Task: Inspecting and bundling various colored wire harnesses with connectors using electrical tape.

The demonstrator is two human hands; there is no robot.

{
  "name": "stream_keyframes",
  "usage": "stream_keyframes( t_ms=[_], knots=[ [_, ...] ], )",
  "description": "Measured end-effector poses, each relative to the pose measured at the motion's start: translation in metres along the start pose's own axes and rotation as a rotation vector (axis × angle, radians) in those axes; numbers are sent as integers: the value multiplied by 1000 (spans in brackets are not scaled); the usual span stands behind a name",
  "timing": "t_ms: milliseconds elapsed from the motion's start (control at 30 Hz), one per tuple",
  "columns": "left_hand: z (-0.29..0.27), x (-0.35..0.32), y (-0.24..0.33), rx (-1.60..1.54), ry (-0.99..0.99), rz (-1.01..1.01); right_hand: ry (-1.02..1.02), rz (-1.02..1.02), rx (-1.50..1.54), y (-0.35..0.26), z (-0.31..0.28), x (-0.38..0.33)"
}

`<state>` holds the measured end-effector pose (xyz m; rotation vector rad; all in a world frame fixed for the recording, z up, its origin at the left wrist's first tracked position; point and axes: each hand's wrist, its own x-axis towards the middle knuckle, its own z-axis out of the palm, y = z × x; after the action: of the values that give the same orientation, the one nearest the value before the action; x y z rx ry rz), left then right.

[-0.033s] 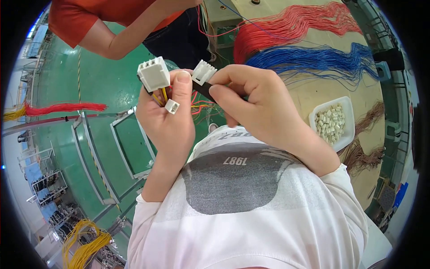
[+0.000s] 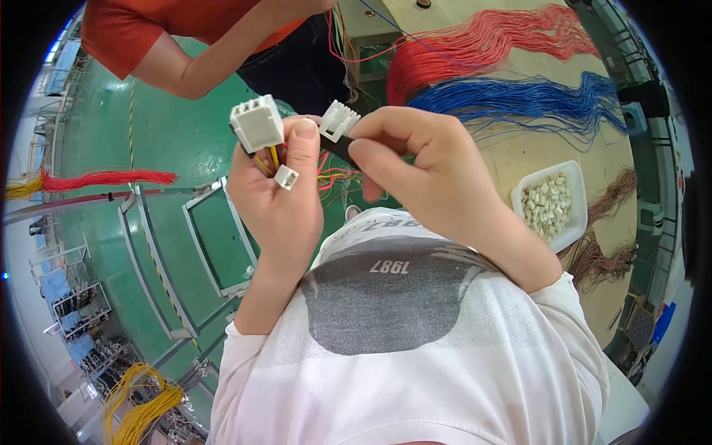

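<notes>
My left hand [image 2: 278, 204] is raised in front of my chest, shut on a wire harness with yellow and red wires [image 2: 268, 159]. A large white connector [image 2: 256, 122] sticks up above its fingers, and a small white connector [image 2: 285, 176] hangs by the thumb. My right hand [image 2: 426, 170] pinches a second white connector [image 2: 339, 120] on a black sleeve [image 2: 343, 150], its tip touching my left thumb. The wires between both hands are mostly hidden by the fingers.
A person in an orange shirt [image 2: 178, 33] leans in at the top. On the bench to the right lie red wires [image 2: 475, 48], blue wires [image 2: 534, 96], brown wires [image 2: 597, 256] and a white tray [image 2: 571, 230] of small connectors. Yellow wires [image 2: 141, 408] sit lower left.
</notes>
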<state>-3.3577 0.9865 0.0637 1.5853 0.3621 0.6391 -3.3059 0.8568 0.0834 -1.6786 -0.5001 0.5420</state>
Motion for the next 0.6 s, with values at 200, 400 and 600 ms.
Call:
stream_keyframes(
  t_ms=[200,400,600],
  knots=[
    [-2,0,8,-137,-150,-106,80,-66,3,4,0,1],
    [-8,11,7,-174,-375,73,10,-14,-14,0,-6,-1],
    [-4,10,14,-131,-340,50,58,-106,5,3,-3,0]
  ],
)
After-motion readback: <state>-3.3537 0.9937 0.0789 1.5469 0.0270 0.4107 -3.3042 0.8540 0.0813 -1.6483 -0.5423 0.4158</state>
